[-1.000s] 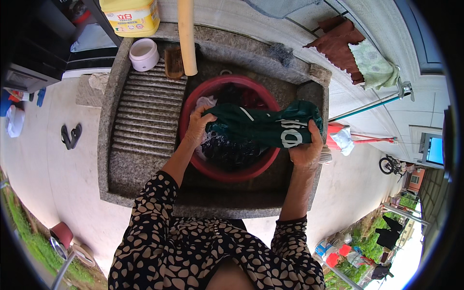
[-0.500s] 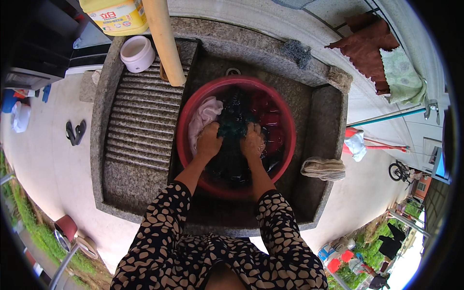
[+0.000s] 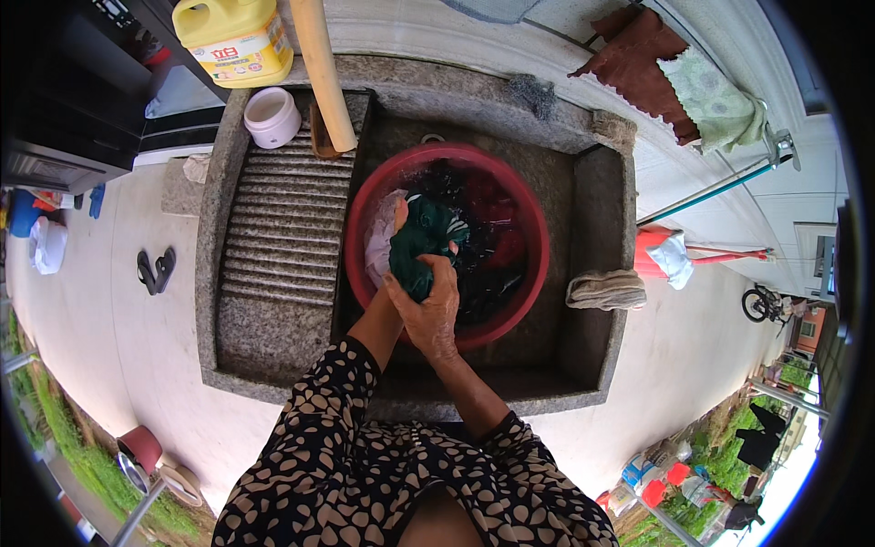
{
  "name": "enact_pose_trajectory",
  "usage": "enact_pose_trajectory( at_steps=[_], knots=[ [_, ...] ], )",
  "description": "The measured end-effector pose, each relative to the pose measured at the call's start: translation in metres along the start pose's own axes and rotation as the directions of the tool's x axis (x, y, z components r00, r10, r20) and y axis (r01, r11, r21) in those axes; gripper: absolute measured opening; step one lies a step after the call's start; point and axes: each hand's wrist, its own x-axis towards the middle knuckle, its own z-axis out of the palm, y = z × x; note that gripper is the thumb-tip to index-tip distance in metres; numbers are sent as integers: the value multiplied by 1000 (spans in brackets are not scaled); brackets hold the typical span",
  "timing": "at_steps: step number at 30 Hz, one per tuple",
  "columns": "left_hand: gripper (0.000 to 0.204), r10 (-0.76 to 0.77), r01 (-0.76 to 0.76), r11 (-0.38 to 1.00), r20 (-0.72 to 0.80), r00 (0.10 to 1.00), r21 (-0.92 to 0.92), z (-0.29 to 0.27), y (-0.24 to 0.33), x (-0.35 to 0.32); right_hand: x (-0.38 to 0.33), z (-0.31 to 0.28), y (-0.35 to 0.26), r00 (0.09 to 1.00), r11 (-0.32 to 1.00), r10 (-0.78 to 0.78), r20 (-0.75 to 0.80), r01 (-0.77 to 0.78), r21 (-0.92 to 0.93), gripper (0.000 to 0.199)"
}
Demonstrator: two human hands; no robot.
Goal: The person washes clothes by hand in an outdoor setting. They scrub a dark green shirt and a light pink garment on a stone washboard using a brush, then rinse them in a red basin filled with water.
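Observation:
A wet dark green garment with some white stripes is bunched up above the red basin. My right hand is closed on its near side, thumb and fingers pressed into the cloth. My left hand grips it from the left; the cloth and my right hand hide most of it, and only a bit shows at the far left edge of the bundle. Beside it, at the basin's left wall, lies a pale pink cloth. Dark red cloth and black cloth sit in the water on the right.
The basin stands in a stone sink with a ribbed washboard on its left. On the rim are a white tub, a wooden pole, a yellow jug and a folded rag.
Both hands have come together from apart in the water. The green garment is now lifted and bunched between them, toward the basin's left side. The view has shifted slightly.

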Motion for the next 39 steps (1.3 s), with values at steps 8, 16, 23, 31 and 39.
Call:
enact_pose_trajectory(
  at_steps=[8,16,23,31,39],
  knots=[
    [39,-34,43,995,-99,995,85,17,13,22,70,30,3,988,942,156,-19,-155,-297,28],
    [35,72,-22,961,-170,983,277,19,-6,-11,62,26,16,975,949,-177,-133,133,-286,18],
    [29,-14,12,997,27,1000,80,-27,10,-19,44,46,8,997,981,-17,-72,3,-193,22],
    [34,30,-27,1000,-209,978,15,-25,-2,-20,24,28,15,989,979,42,-142,-69,-191,25],
    [49,71,60,948,-391,918,312,65,6,-15,69,-52,132,918,851,296,-263,-378,-364,41]
  ],
)
